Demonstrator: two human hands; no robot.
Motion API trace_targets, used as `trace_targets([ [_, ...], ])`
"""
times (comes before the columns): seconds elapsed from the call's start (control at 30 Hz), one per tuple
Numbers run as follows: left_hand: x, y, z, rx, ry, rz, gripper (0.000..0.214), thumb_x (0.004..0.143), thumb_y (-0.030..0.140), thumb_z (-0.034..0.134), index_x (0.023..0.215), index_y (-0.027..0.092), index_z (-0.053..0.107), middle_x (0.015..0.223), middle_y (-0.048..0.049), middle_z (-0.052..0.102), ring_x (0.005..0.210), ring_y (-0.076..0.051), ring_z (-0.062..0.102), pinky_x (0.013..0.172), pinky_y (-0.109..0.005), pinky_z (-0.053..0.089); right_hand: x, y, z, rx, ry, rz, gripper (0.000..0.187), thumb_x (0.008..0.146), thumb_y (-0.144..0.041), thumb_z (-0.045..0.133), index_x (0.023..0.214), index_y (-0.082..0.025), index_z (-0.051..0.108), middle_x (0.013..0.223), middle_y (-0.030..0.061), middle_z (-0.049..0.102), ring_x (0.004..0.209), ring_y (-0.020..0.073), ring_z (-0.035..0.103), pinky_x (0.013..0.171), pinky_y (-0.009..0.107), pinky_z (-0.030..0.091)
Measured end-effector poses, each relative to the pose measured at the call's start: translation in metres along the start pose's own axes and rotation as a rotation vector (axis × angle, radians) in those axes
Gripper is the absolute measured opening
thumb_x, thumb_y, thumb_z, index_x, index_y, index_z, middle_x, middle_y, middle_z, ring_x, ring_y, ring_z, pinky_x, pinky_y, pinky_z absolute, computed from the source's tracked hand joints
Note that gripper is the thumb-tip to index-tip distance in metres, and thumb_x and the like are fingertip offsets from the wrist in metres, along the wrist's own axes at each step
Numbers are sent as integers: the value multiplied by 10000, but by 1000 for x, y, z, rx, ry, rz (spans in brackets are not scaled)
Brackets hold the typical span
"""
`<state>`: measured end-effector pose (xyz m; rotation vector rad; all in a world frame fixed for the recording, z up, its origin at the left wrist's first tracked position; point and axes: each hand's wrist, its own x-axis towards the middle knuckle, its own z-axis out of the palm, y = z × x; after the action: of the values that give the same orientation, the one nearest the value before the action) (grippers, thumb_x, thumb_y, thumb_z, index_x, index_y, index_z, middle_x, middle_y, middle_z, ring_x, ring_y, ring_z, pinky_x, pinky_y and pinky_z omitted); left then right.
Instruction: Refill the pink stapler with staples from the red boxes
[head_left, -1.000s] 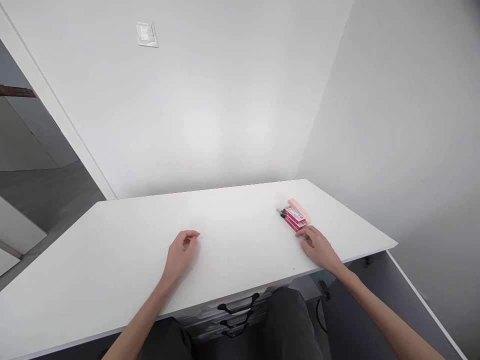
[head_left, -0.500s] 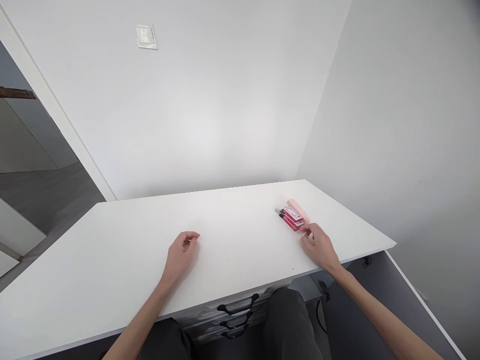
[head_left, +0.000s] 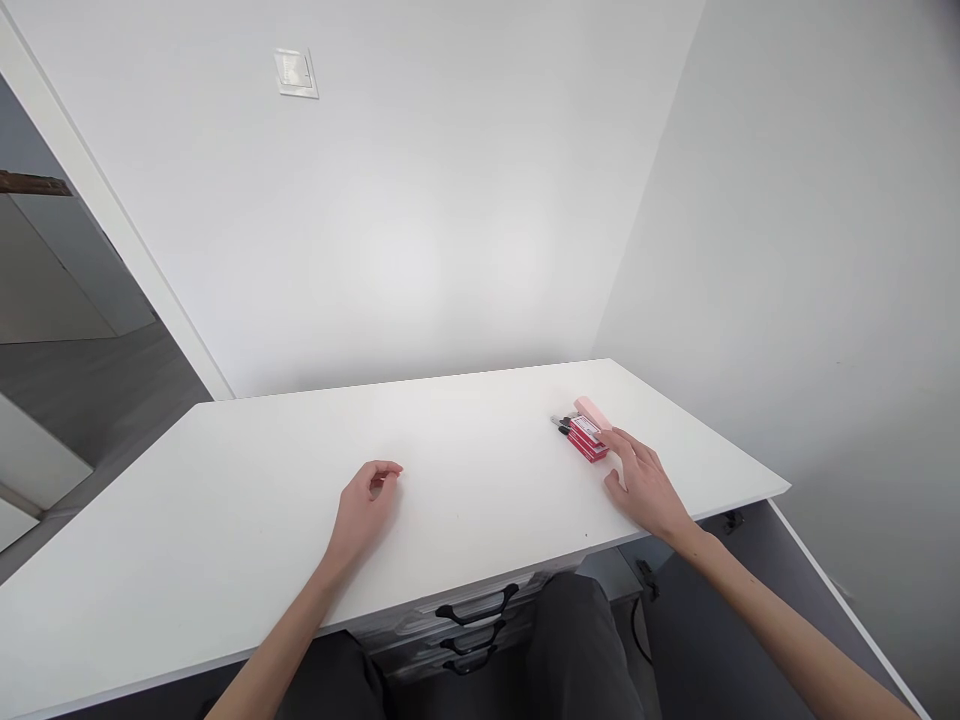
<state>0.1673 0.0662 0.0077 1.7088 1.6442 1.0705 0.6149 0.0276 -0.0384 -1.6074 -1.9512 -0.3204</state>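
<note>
My left hand (head_left: 367, 508) rests on the white tabletop (head_left: 480, 440), its fingers curled and the thumb tip against the index finger. Nothing shows between them. To the right, my right hand (head_left: 649, 490) is open, thumb apart and fingers stretched over the near end of a stack of small red boxes with white labels (head_left: 586, 446). The fingertips look to be at the top box; whether they touch it I cannot tell. A pale pink roll or tube (head_left: 592, 412) lies along the boxes' far side. Dark-capped pens or markers (head_left: 562, 425) stick out at their left end.
Below the tabletop are drawers with black handles (head_left: 478, 607), close to my knees. A cabinet door (head_left: 720, 600) stands open at the lower right. Walls meet behind the table, with a light switch (head_left: 297, 73) at upper left. A doorway (head_left: 67, 300) opens on the left.
My right hand has gone from pinched fingers at the boxes' near corner to fingers spread out over the top box. My left hand has stayed in place.
</note>
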Motion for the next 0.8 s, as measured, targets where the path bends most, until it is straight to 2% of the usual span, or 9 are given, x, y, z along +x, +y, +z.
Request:
trace_targets([
  [0.23,-1,1,-1,6,-6,17,269,911,402,496,1027,242,678,1134,-61,731,1019,-257,679,860,-372,527,0,3,-4,-17,-10,-21,583,909,-180,447,1486,-236,379,1427,126,578,1383,317,476,1072,518,441],
  [0.53,0,-3,0,-3,-5,23,302,907,445,485,1032,242,671,1115,-71,732,1005,-261,682,863,-388,528,17,6,3,-68,-20,-37,412,973,-241,451,1373,-275,546,1319,90,684,1314,326,528,986,506,454],
  [0.8,0,-1,0,-2,-1,22,278,899,413,497,1023,243,679,1115,-63,740,998,-260,686,878,-387,526,18,9,9,-59,24,-53,394,994,-243,449,1355,-256,605,1334,77,686,1282,338,544,1010,531,439],
])
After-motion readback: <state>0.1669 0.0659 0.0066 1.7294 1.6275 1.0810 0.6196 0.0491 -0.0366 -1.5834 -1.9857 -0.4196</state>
